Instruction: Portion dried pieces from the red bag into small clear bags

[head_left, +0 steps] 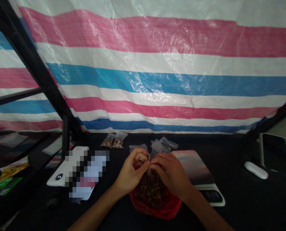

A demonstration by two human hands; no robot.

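Note:
Above a red bag [155,210] filled with brown dried bits [151,189], my two hands meet with fingertips almost touching. My left hand [137,166] is closed in a pinch, and my right hand [169,170] pinches from the other side. Between them shows a thin edge of a small clear plastic bag [149,168], mostly hidden by the fingers. Just behind the hands lie more clear plastic bags [161,146], which look flat. Two small clear bags with brown contents [114,141] rest farther back on the left.
A digital scale [196,170] with a shiny plate sits beside my right forearm. Farther right are a white earbud case [256,170] and a phone [275,154]. Left stand a white device [58,176] and a blurred-out item [90,179]. Black frame bars [34,61] hold a striped sheet [157,80] behind.

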